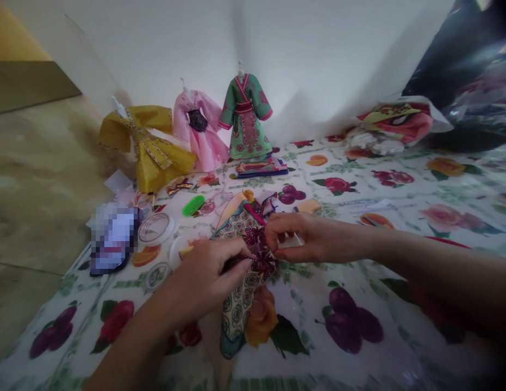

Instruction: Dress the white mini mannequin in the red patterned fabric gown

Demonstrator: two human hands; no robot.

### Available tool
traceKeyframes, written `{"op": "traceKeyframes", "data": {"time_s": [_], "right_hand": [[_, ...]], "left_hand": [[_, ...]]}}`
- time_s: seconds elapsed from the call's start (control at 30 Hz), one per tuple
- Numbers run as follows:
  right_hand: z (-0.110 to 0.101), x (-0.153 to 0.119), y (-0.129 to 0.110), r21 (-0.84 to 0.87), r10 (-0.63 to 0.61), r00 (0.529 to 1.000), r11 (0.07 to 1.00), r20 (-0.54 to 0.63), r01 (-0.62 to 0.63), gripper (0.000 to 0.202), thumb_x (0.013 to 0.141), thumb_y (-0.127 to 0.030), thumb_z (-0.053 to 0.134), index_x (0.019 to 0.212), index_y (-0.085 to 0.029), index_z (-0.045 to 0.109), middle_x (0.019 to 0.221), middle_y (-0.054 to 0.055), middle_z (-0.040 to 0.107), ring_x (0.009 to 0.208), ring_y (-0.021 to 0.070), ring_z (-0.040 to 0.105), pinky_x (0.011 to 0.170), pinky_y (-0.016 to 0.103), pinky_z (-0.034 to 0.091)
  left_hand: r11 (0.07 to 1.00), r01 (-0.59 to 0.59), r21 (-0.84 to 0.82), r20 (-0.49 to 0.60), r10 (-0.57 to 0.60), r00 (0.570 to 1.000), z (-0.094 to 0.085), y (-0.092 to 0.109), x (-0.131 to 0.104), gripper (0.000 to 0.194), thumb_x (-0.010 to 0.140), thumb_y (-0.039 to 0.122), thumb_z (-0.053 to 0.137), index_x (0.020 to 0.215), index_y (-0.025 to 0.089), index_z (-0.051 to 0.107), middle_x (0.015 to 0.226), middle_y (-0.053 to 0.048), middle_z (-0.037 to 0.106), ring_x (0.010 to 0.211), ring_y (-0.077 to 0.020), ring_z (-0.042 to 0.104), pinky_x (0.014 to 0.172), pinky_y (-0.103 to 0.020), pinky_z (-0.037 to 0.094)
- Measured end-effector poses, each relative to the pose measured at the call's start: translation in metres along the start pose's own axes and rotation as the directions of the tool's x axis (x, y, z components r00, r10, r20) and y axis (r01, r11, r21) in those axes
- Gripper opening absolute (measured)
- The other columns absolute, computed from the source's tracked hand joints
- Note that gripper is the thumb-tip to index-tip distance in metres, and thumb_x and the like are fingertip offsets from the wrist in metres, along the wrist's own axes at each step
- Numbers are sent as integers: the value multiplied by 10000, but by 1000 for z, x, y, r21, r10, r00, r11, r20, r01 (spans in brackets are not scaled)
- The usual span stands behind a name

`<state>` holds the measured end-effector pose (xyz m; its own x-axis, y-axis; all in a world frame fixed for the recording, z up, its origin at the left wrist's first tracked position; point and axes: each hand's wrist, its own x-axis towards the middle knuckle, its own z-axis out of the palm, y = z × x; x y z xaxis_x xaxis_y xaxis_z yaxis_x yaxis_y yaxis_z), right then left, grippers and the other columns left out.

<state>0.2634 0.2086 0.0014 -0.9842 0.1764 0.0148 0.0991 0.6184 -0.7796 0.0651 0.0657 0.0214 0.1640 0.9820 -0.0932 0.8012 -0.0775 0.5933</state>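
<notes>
A small patterned doll garment (239, 293) in cream, teal and maroon lies on the flowered tablecloth (313, 353), with a maroon band gathered across its middle. My left hand (220, 266) is closed on the left side of the maroon band, thumb against fingertips. At the band's right side, my right hand (295, 236) is pinched, its fingertips against the maroon cloth. The fingers partly cover the band. Pale skin-coloured pieces show at the garment's top, right and lower ends.
Three dressed doll forms, yellow (155, 163), pink (206, 146) and green (250, 133), stand at the back by a white wall. Tape rolls (156, 227), a green oval item (193, 205) and a pixelated object (114, 241) lie left. Folded cloth (261, 167) and plastic-wrapped things (403, 122) lie behind.
</notes>
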Motion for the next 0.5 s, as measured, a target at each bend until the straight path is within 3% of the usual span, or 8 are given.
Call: {"op": "traceKeyframes", "data": {"time_s": [0.13, 0.33, 0.5], "right_hand": [[1, 1, 6, 88, 57, 998, 995, -19, -55, 65, 828, -104, 563, 835, -168, 568, 791, -14, 573, 697, 110, 491, 627, 235, 386], [4, 0, 8, 103, 43, 998, 994, -38, -39, 225, 851, -168, 598, 1074, -177, 622, 932, 17, 628, 793, 136, 556, 685, 251, 431], [8, 0, 8, 37, 7, 998, 999, -61, -5, 83, 850, -181, 630, 924, -183, 666, 903, 17, 603, 831, 142, 553, 736, 262, 428]], "left_hand": [[1000, 11, 14, -8, -11, 1000, 0, -1, 1, 163, 938, 259, 506, 836, 208, 622, 734, 48, 621, 672, -103, 538, 629, -248, 371], [999, -27, -26, 18, 28, 999, 1, 4, 1, 149, 933, 223, 505, 859, 214, 634, 777, 40, 644, 689, -104, 551, 645, -247, 385], [999, -34, -16, -1, 34, 999, 2, 5, 0, 138, 929, 221, 510, 875, 218, 637, 773, 35, 649, 705, -110, 561, 650, -240, 389]]}}
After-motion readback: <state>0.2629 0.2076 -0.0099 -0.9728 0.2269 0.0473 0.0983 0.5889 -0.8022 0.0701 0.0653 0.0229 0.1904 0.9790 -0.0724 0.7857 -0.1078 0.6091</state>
